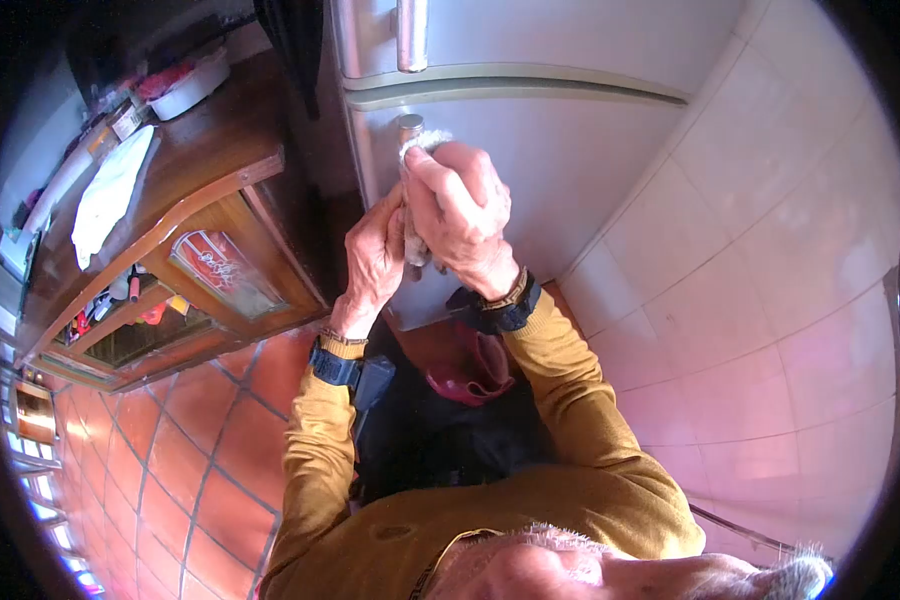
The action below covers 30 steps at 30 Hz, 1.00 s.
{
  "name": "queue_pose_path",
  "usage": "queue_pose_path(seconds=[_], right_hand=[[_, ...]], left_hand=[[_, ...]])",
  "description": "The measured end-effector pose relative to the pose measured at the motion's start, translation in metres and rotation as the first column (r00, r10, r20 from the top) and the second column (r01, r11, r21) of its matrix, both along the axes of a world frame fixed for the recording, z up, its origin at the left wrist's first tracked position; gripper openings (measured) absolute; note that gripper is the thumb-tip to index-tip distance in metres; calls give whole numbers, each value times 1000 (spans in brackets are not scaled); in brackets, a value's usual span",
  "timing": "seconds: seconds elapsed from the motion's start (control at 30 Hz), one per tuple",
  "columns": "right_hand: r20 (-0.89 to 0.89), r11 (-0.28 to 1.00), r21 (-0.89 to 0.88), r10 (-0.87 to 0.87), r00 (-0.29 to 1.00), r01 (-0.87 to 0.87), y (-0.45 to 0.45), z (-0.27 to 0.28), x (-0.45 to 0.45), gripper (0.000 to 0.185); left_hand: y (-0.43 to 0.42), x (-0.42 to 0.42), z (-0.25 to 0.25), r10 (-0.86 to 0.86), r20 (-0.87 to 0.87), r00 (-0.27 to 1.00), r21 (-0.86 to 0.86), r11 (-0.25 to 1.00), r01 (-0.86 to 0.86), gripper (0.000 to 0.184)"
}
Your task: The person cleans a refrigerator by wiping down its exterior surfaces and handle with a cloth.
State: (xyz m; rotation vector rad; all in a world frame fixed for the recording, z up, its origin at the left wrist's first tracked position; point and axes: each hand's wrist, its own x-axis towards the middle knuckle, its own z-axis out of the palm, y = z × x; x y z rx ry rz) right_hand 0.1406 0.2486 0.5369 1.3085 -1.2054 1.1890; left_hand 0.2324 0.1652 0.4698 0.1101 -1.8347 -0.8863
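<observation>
A whitish cloth (428, 140) is bunched around the metal handle (410, 122) of the lower refrigerator door (540, 170). My right hand (460, 205) is closed over the cloth and the handle from the right. From the left, my left hand (374, 250) presses its curled fingers against the same cloth and handle, just below the right hand. Part of the cloth hangs between the two hands. Most of the handle's length and several fingertips are hidden. Above, the upper door's handle (412, 35) is untouched by either hand.
A wooden cabinet (210, 150) with glazed doors stands at left, bearing a white cloth (115, 195) and a white basin (192, 88). Pale wall tiles (740, 280) rise close on the right. A dark red boot (470, 370) shows below my hands on the terracotta floor (210, 440).
</observation>
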Motion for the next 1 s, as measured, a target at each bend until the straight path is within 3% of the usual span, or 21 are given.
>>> queue_pose_path(seconds=[0.17, 0.27, 0.37, 0.4, 0.5, 0.57, 0.63, 0.7, 0.83, 0.9, 1.0], right_hand=[[10, 1000, 4, 28, 1000, -28, -3, 21, 5, 29], [33, 995, 100, -15, 999, 12, -1, 30, 13, 31], [28, 996, 85, 32, 999, -34, 3, 26, 9, 33], [18, 996, 73, 41, 999, -43, 3, 19, 5, 34], [63, 997, 61, 37, 997, -41, 3, -13, 6, 35], [88, 996, 53, 70, 994, -75, 4, -2, 9, 34], [72, 995, -19, 102, 992, -101, -2, 17, 5, 32], [68, 994, -39, 101, 993, -98, -5, 26, 1, 29], [84, 997, -12, 81, 993, -80, 0, 3, 7, 30], [153, 992, -45, 121, 981, -115, -2, -9, 7, 27], [153, 984, -119, 151, 977, -134, -8, 19, 2, 22]], left_hand=[[-2, -5, -15, 26, 25, 999, 42, 999, -27, 31], [1, -3, -13, -2, -17, 1000, 46, 999, 3, 38], [2, -4, -11, 9, -11, 1000, 40, 999, -8, 39], [6, -4, -9, -14, -22, 1000, 108, 994, 17, 40], [2, -5, -8, 32, -27, 999, -4, 999, -32, 41], [-2, -3, -16, 42, 15, 999, -17, 999, -42, 42], [-2, -4, -17, -19, 28, 999, 113, 993, 16, 40], [1, -2, -14, 19, 85, 996, 83, 996, -27, 39], [-4, -7, -15, 34, -11, 999, 56, 998, -33, 39], [-1, -7, -11, 39, -57, 998, -51, 998, -41, 38], [-3, -2, -15, 8, 39, 999, 7, 1000, -8, 39]])
